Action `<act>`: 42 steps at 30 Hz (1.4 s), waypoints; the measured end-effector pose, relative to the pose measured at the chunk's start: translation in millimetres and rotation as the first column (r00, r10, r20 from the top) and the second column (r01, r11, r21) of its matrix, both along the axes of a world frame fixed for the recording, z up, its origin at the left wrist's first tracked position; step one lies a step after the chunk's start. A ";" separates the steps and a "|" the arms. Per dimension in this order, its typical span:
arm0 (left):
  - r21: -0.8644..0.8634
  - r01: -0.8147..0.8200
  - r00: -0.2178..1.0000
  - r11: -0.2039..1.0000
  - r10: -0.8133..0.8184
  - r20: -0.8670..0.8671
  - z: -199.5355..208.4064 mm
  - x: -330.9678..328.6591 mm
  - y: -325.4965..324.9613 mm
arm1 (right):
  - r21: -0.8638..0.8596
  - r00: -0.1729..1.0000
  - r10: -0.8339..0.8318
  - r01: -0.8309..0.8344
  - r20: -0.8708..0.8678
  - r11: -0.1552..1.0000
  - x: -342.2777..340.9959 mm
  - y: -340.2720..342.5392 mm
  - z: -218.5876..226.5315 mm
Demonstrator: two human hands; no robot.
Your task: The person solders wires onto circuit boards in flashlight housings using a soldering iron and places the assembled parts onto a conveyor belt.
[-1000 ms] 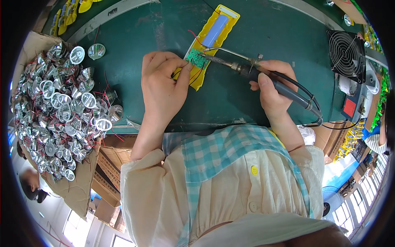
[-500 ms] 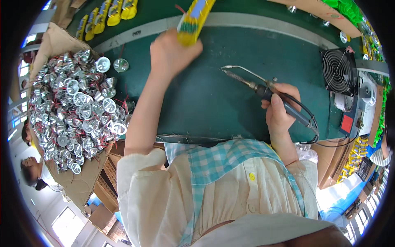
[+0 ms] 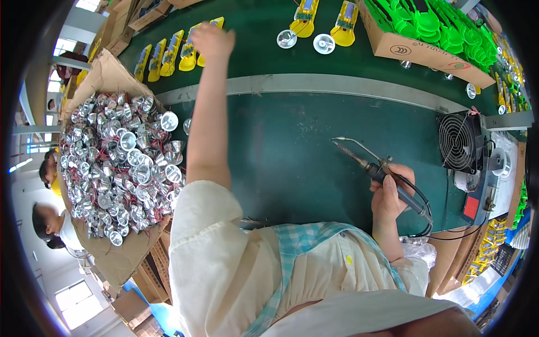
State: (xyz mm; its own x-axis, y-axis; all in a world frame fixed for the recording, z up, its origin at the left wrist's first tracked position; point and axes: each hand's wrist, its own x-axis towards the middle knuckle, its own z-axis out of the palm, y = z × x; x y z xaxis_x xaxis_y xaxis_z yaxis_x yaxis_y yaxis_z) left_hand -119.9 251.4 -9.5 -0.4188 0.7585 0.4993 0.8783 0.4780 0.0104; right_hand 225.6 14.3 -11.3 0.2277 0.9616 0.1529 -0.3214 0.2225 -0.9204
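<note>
My left hand [image 3: 212, 42] reaches far across the bench over a row of yellow plastic housings [image 3: 171, 53]. Its thumb stands apart from the fingers and it looks open, though it hides part of the nearest housing and some fingertips. In my right hand [image 3: 390, 196] is a soldering iron [image 3: 368, 167] with a dark handle and a thin metal feed tube beside its tip. The tip points up and left, above the green bench mat [image 3: 281, 151]. Two more yellow housings [image 3: 343, 25] lie further right, each beside a silver reflector cup [image 3: 324, 44].
Many silver reflector cups with red wires fill a cardboard box [image 3: 101, 247] at left. A grey rail [image 3: 314, 82] crosses the bench. At right stand a black fan [image 3: 460, 142] and a solder spool [image 3: 499, 163]. Green plastic parts [image 3: 426, 25] fill a carton [image 3: 421, 50] at the back.
My left hand has moved up and left to the row and no longer visibly holds up the yellow housing. The view has shifted to show more of the bench's far side.
</note>
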 end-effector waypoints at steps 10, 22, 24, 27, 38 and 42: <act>0.086 0.384 0.884 0.919 -0.393 0.253 7.4 56.2 -130.4 | 0.033 0.998 -0.008 0.009 -0.055 0.999 6.6 -3.9 2.5; -0.020 0.516 0.846 0.857 -0.506 0.168 19.9 29.5 -181.5 | 0.140 0.995 0.081 -0.071 -0.063 0.988 4.2 5.2 -2.1; -0.430 0.219 0.974 0.876 -0.218 0.052 31.7 -35.0 -160.0 | 0.154 0.992 0.099 -0.085 -0.082 0.984 -0.1 1.3 8.3; -0.644 0.226 0.973 0.730 -0.196 0.120 26.5 -71.1 -141.3 | 0.037 0.999 0.003 -0.001 -0.051 0.999 -4.3 -10.1 11.7; 0.024 0.527 0.641 0.850 -0.416 0.645 45.7 13.8 -215.3 | -0.140 0.964 0.263 -0.267 -0.047 0.953 -13.5 -13.1 1.5; 0.082 0.612 0.591 0.787 -0.523 0.614 36.0 65.8 -231.3 | -0.140 0.947 0.319 -0.310 0.047 0.940 -23.7 -14.3 15.0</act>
State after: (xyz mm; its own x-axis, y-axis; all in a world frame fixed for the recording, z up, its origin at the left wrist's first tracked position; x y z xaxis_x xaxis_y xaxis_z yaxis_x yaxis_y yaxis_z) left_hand -54.1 20.0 26.5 -0.0460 0.9794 0.1967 0.8057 -0.0800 0.5869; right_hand 201.8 0.0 3.7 -0.0959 0.9950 0.0275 -0.2919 -0.0017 -0.9564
